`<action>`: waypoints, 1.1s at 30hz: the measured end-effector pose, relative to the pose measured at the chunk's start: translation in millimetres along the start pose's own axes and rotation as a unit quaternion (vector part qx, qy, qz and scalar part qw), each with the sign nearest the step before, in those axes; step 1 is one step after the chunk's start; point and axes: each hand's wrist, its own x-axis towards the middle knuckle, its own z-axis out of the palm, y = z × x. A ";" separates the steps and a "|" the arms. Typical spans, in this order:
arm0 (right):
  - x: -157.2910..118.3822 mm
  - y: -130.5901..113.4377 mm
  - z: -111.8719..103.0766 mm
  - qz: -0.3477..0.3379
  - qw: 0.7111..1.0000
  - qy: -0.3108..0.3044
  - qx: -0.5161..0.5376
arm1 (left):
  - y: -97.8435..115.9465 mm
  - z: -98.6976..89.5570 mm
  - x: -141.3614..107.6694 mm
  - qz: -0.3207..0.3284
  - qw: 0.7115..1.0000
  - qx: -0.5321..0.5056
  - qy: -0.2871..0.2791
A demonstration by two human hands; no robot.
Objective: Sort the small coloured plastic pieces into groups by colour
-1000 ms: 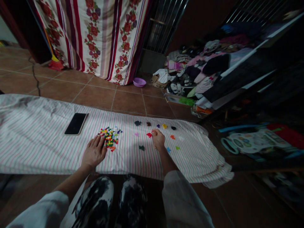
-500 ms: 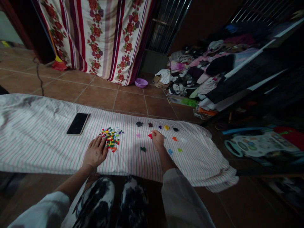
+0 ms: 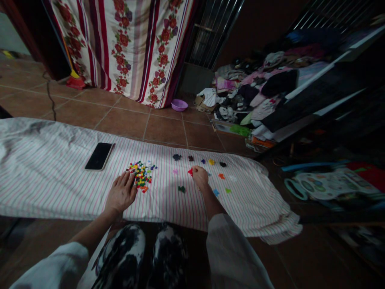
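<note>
1. Before you stretches a long, wrinkled white cloth with thin pink and grey-green stripes (image 3: 60, 188), hiding what it covers.
2. On your left lies a rectangular smartphone with a black screen (image 3: 98, 156).
3. Right of that, you have a loose heap of tiny multicoloured pieces (image 3: 140, 175).
4. Farther right, your small single-colour clusters lie apart, including a dark green cluster (image 3: 181, 189), an orange cluster (image 3: 221, 176) and a yellow cluster (image 3: 211, 161).

On the cloth (image 3: 60, 180), around the pile of pieces (image 3: 140, 174), the phone (image 3: 99, 156) lies at 10 o'clock, the left hand (image 3: 120, 193) at 8, the right hand (image 3: 200, 177) among small clusters (image 3: 181, 189) at 3. Beyond the cloth, curtain (image 3: 132, 52) at 12, bowl (image 3: 179, 105) at 1, clothes (image 3: 254, 90) at 2.
</note>
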 end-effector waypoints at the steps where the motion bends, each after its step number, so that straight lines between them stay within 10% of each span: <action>1: 0.0 0.1 -0.6 0.002 1.000 -0.003 0.002 | 0.0 0.2 0.0 -0.001 1.000 -0.001 0.001; 33: 6.0 19.4 -1.9 -0.157 0.985 -0.066 -0.026 | 0.2 2.0 -0.2 -0.005 1.000 -0.004 0.007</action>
